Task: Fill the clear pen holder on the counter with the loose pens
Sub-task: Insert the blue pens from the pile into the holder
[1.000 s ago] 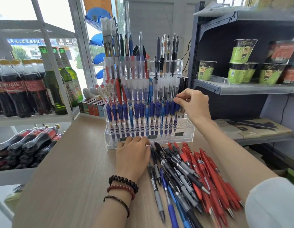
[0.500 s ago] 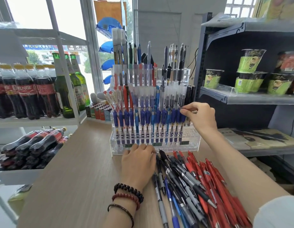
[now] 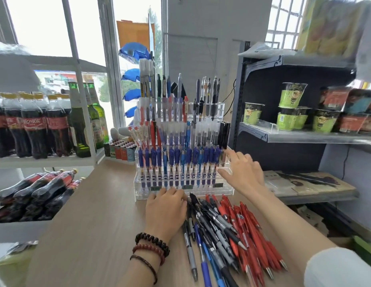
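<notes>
The clear tiered pen holder (image 3: 226,190) stands on the wooden counter (image 3: 93,224), its rows packed with blue, red, white and black pens. A pile of loose pens (image 3: 228,230), red, black, grey and blue, lies just in front of it on the right. My left hand (image 3: 166,210) rests palm down on the counter at the pile's left edge, fingers curled toward the holder's base. My right hand (image 3: 242,172) hovers at the holder's right end, fingers spread and holding nothing, beside the last blue pen (image 3: 217,158) in the front row.
Cola bottles (image 3: 35,125) and green glass bottles (image 3: 85,121) fill a white shelf on the left. More cola bottles (image 3: 39,189) lie below. Small boxes (image 3: 120,150) sit behind the holder. A dark shelf unit (image 3: 294,137) with green cups stands right.
My right hand has let go of the blue pen it was pinching at the right end of the front row and now opens beside it. The left hand stays put.
</notes>
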